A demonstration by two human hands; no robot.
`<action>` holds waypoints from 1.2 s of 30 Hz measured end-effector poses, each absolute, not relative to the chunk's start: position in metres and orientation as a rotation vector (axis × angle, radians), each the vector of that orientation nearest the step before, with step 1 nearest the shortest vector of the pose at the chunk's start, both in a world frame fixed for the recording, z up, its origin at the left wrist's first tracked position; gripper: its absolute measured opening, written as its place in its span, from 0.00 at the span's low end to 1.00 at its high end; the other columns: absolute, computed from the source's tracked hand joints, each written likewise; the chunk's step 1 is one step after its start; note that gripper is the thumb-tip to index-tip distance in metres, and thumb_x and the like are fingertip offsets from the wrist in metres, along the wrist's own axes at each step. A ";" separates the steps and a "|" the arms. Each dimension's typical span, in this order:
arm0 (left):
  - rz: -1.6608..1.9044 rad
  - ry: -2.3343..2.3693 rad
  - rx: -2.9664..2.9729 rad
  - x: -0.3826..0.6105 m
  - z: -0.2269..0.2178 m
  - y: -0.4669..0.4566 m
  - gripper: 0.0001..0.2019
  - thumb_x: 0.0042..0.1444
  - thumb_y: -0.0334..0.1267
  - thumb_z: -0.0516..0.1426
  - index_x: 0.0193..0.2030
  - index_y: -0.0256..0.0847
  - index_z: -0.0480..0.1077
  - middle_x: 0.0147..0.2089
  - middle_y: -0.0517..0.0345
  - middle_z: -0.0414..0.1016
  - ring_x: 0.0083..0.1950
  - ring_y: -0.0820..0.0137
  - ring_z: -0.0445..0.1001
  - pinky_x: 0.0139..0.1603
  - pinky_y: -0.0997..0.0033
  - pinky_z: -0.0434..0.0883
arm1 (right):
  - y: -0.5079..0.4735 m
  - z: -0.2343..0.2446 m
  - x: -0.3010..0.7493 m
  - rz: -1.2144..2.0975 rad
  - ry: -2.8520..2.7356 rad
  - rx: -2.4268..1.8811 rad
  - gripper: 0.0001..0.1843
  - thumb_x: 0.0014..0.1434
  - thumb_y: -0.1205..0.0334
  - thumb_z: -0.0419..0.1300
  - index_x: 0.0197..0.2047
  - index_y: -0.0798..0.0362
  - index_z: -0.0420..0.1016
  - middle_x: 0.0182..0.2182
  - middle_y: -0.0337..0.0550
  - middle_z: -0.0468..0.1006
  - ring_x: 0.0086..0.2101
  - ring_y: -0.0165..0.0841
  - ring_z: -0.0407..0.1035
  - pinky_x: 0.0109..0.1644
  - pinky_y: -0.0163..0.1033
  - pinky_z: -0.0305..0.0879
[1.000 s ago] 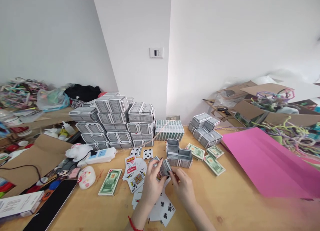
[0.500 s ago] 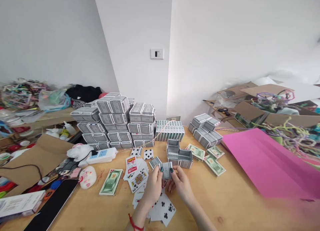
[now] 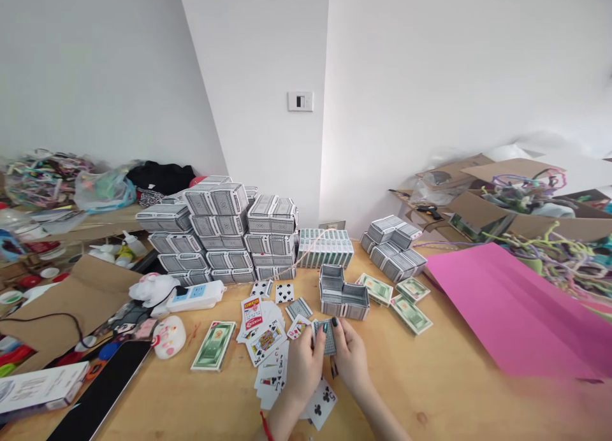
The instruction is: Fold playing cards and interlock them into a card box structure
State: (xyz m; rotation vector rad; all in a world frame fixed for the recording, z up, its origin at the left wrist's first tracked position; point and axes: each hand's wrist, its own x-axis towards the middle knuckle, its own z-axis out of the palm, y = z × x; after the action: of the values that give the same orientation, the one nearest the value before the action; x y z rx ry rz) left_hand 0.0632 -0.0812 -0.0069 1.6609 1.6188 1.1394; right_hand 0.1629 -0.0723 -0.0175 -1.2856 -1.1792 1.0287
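My left hand (image 3: 304, 359) and my right hand (image 3: 352, 357) meet above the front of the table, thumbs on top of a grey-backed playing card (image 3: 329, 343) gripped between them. Its lower part is hidden by the fingers. Under and left of my hands lie loose face-up cards, among them a five of clubs (image 3: 322, 403) and a king (image 3: 266, 343). A face-down card (image 3: 299, 308) rests just beyond my left hand. Behind my hands stands a small L-shaped structure of folded cards (image 3: 346, 301), with open box-like hollows.
Tall stacks of folded-card blocks (image 3: 224, 231) stand at the back left, with more blocks (image 3: 393, 246) back right. Green card packs (image 3: 214, 345) lie on both sides. A white power strip (image 3: 198, 297), a black slab (image 3: 102, 390) and pink paper (image 3: 516, 313) flank the work area.
Both hands have lowered slightly and shifted right, with the card now turned and more covered by the fingers. A red-marked face-up card beside my left hand has come into view.
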 end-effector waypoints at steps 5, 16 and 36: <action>1.178 1.642 1.768 0.060 -0.009 -0.083 0.18 0.56 0.41 0.47 0.16 0.42 0.52 0.13 0.66 0.52 0.16 0.76 0.54 0.21 0.74 0.48 | -0.074 -0.020 0.160 1.061 -1.161 -1.334 0.26 0.55 0.40 0.44 0.18 0.51 0.55 0.13 0.33 0.56 0.16 0.26 0.51 0.19 0.32 0.48; 1.151 1.419 1.490 0.048 -0.002 -0.073 0.17 0.56 0.48 0.46 0.20 0.42 0.53 0.12 0.68 0.55 0.16 0.76 0.58 0.20 0.77 0.56 | -0.060 -0.021 0.177 1.062 -1.099 -1.339 0.27 0.54 0.37 0.44 0.19 0.52 0.60 0.07 0.31 0.57 0.11 0.27 0.55 0.16 0.31 0.53; 0.762 1.964 1.845 -0.006 -0.009 -0.048 0.14 0.56 0.40 0.46 0.38 0.39 0.72 0.27 0.54 0.75 0.28 0.67 0.72 0.28 0.73 0.62 | -0.073 -0.022 0.159 0.683 -1.763 -1.502 0.24 0.42 0.68 0.60 0.47 0.51 0.69 0.40 0.45 0.73 0.42 0.43 0.61 0.46 0.42 0.57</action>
State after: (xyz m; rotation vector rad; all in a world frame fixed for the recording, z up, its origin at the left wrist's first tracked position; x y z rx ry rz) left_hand -0.0055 -0.0479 -0.0090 1.8455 1.9643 0.7619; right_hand 0.1591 -0.0731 -0.0224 -1.5024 -1.7632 0.6830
